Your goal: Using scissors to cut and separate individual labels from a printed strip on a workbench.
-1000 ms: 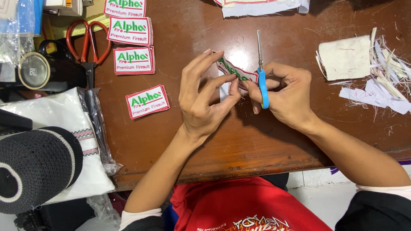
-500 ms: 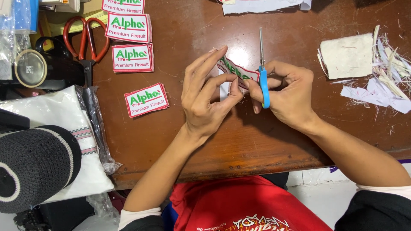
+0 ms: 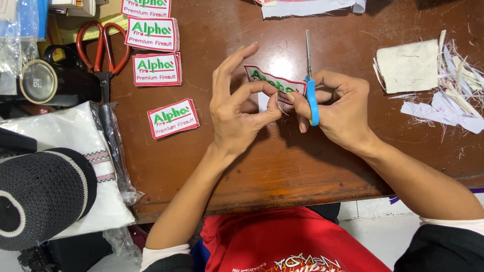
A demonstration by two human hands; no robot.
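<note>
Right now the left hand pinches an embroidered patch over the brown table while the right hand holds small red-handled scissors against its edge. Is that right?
Not quite: the small scissors in the right hand have a blue handle, not red. The red-handled pair lies unused at the table's far left. The rest holds: the left hand pinches the patch, as the head view shows.

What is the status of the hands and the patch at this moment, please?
Left hand pinching patch. Right hand gripping small blue scissors, also touching patch. Patch held above table, nothing blocking.
</note>
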